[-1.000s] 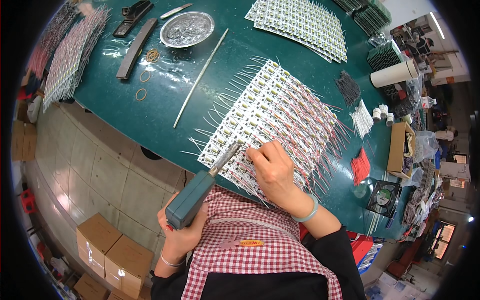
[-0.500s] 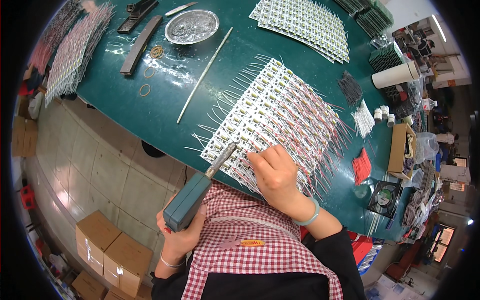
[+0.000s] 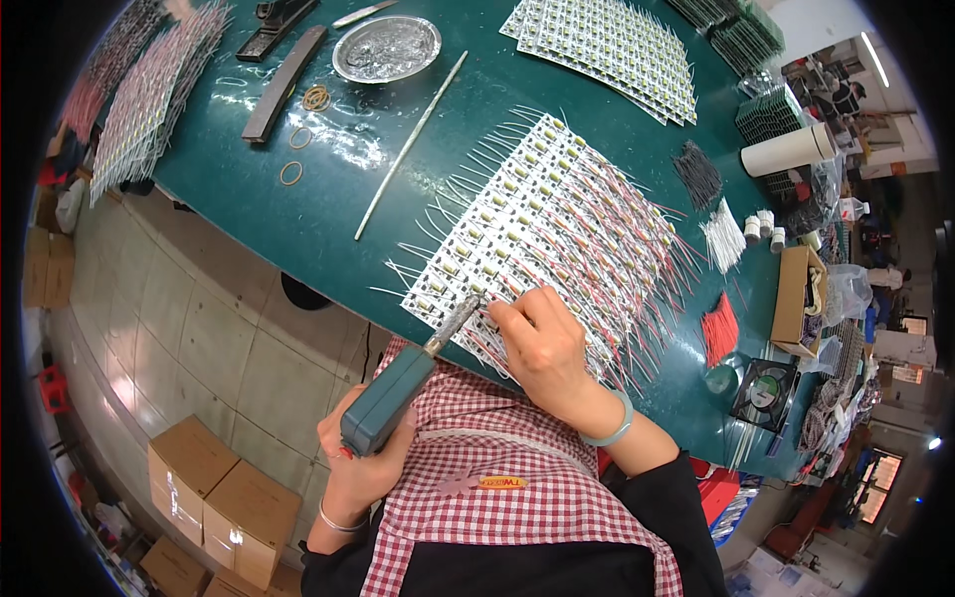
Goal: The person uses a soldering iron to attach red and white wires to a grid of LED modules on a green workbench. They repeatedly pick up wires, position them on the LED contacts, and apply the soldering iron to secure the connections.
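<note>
My left hand [image 3: 366, 448] is wrapped round the green housing of a soldering gun [image 3: 390, 398]. Its greyish metal tip reaches onto a panel of small white circuit boards [image 3: 512, 231], close to the panel's near edge. Yellow parts stand in rows on the panel, white wires stick out on its left and many red and white wires lie over its right. My right hand [image 3: 545, 343] is closed in a pinch just right of the tip, over the boards. Whatever sits between its fingertips is too small to make out.
A metal dish [image 3: 386, 50], a thin rod [image 3: 411, 147], a dark bar [image 3: 286, 85] and rubber bands [image 3: 315, 98] lie at the back left. More board panels [image 3: 602, 55] lie behind. Bundles of black wires [image 3: 696, 174], white wires [image 3: 724, 237] and red wires [image 3: 719, 331], plus a fan [image 3: 764, 391], are on the right.
The soldering gun and my left hand have shifted slightly right, bringing the tip nearer my right fingertips. My right hand stays in nearly the same place, still pinched.
</note>
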Demonstrator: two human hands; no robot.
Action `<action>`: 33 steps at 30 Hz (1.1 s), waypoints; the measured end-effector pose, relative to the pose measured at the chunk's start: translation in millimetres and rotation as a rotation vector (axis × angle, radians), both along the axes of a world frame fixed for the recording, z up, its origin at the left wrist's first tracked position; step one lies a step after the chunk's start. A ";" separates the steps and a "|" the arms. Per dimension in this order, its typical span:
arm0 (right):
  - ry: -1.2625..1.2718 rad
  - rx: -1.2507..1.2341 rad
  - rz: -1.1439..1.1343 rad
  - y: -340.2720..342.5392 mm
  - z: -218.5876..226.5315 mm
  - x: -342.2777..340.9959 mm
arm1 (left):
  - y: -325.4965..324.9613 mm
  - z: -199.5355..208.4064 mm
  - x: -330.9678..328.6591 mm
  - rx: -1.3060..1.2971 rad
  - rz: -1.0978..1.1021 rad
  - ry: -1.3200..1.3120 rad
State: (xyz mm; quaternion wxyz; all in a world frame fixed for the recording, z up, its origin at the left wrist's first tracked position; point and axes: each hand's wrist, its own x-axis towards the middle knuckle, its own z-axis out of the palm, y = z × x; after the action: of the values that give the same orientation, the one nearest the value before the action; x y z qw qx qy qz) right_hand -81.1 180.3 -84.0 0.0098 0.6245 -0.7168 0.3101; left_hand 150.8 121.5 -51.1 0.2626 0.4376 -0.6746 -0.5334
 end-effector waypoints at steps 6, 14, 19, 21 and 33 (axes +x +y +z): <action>0.025 0.004 0.002 0.1 -1.2 0.4 | -2.3 2.2 -2.3 -0.074 -0.047 -0.035; 0.043 0.012 0.007 0.2 -0.4 0.7 | -0.9 5.6 -0.4 -0.026 0.003 -0.012; 0.045 0.010 0.004 0.2 -0.5 0.5 | -0.3 5.2 4.6 -0.044 0.016 0.008; 0.048 0.010 0.006 0.2 -0.3 0.2 | 0.9 2.7 5.7 -0.048 0.021 0.022; -0.148 -0.035 0.033 1.3 12.1 4.7 | 8.3 -2.0 16.0 -0.007 0.089 0.075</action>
State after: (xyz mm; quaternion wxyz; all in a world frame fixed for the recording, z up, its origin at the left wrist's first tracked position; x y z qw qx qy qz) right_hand -76.4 181.6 -72.0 -0.0374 0.6115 -0.6996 0.3678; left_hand 166.8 129.8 -53.2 0.3127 0.4458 -0.6460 -0.5349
